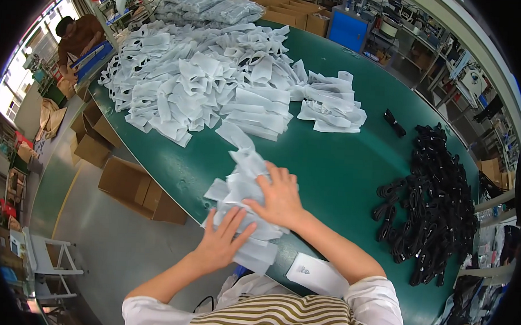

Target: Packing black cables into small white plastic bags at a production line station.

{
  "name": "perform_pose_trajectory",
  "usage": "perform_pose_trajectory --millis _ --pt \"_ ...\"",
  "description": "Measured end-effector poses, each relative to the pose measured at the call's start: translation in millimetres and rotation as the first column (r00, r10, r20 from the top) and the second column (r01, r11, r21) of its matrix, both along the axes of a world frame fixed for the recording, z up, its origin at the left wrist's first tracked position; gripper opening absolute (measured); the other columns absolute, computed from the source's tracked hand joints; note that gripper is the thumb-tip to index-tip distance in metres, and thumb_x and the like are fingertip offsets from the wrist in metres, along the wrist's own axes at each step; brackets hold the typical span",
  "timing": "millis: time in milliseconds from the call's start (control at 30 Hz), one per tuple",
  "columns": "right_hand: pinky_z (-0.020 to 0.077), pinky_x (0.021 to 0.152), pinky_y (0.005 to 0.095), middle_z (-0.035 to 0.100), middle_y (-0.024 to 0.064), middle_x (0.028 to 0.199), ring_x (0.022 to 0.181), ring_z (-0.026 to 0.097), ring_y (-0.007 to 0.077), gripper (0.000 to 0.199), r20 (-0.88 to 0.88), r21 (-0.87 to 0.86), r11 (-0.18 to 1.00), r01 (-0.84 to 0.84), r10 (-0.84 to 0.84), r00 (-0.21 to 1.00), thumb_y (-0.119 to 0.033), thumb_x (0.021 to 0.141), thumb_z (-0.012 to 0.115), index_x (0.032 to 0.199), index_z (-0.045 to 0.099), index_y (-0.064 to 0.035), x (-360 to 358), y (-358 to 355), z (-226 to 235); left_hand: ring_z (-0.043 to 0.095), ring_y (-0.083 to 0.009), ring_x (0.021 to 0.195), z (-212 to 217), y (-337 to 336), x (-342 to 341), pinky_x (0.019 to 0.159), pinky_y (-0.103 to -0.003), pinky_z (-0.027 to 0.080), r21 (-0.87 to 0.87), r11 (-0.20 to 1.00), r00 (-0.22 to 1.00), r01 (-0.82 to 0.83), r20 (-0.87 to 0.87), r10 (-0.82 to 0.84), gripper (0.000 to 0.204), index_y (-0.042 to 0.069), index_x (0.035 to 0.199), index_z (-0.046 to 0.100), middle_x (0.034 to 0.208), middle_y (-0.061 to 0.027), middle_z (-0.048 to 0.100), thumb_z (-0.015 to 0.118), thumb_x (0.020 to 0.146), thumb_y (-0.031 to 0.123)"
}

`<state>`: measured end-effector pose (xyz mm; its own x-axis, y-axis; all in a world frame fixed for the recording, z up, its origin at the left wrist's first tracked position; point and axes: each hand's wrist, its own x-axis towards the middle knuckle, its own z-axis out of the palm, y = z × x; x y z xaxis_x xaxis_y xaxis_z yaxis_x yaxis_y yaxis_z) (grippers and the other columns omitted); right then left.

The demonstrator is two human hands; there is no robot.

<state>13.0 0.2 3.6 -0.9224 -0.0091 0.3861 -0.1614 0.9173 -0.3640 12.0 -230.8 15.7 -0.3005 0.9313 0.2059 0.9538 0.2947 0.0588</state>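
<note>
I see the left hand (225, 242) and right hand (280, 197), fingers spread, any grip impossible to tell, on a long white thin-sheet pile (234, 187) pointing away, slightly left, past the fingertips.

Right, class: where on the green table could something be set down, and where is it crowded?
The widest free patch of table lies between the near stack of white pieces and the black cords. A smaller one lies between that stack, the big white pile and the left edge. Crowded: far left and right side.
</note>
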Motion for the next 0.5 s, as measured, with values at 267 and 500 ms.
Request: perform_pose_trajectory --millis 267,500 --pt "0.0379 0.089 0.0527 0.045 0.0279 0.137 0.113 0.046 0.0423 0.057 -0.019 -0.063 0.992 -0.105 0.104 0.994 -0.051 0.081 0.069 0.111 0.062 -0.0026 -108 -46 -8 0.028 -0.0352 0.145 5 -39 -69 0.108 -0.07 0.022 -0.048 0.967 0.968 -0.249 -0.007 0.249 0.099 0.015 0.147 0.041 0.154 -0.0166 0.032 0.082 0.057 0.016" --pt "0.0389 0.092 0.0554 0.042 0.0297 0.14 0.117 0.045 0.0438 0.061 -0.019 -0.029 0.997 0.076 -0.077 0.997 -0.053 0.083 0.067 0.116 0.063 -0.0031 -154 -25 -16 0.027 -0.033 0.146 5 -10 -142 0.11 -0.066 0.025 -0.027 0.984 0.985 -0.174 0.004 0.174 0.107 0.018 0.147 0.041 0.153 -0.0098 0.034 0.087 0.051 0.014"
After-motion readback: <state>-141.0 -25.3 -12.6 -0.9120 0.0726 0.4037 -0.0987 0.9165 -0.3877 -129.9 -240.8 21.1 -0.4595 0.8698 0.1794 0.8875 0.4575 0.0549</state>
